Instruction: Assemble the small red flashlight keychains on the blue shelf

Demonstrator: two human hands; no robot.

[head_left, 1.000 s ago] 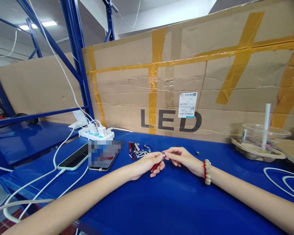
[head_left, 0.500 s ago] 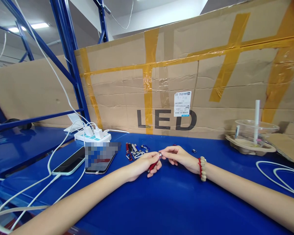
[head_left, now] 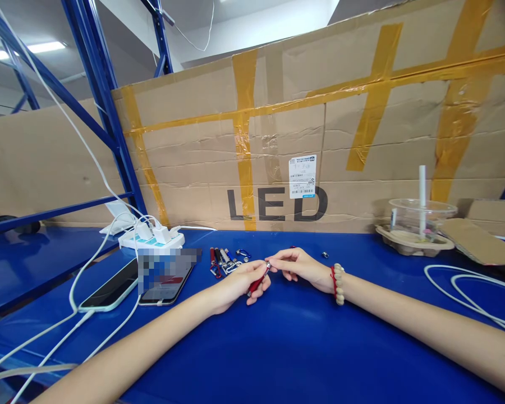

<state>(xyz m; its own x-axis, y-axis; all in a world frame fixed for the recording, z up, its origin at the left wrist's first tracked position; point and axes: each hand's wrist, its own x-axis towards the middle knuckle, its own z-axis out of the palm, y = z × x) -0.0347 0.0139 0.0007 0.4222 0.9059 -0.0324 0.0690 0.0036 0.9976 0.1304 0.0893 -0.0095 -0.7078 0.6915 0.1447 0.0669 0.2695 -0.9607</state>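
My left hand (head_left: 238, 281) is closed around a small red pen-shaped torch (head_left: 256, 283), held slanted just above the blue table (head_left: 278, 359). My right hand (head_left: 297, 264) pinches the torch's silver tip with thumb and fingers; its wrist wears a bead bracelet (head_left: 339, 276) and a red cord. Just behind my left hand lies a small heap of similar little torches and clips (head_left: 225, 260). A tiny metal part (head_left: 325, 255) sits on the table behind my right hand.
Two phones (head_left: 109, 289) (head_left: 166, 275) lie at the left, wired to a white power strip (head_left: 151, 238). A taped cardboard wall marked LED (head_left: 278, 140) closes the back. A clear cup with straw in a pulp tray (head_left: 418, 224) stands right, white cable (head_left: 458, 286) beside it.
The camera has swung right, so everything sits a little further left and lower in the picture. Both hands keep the same hold on the red torch.
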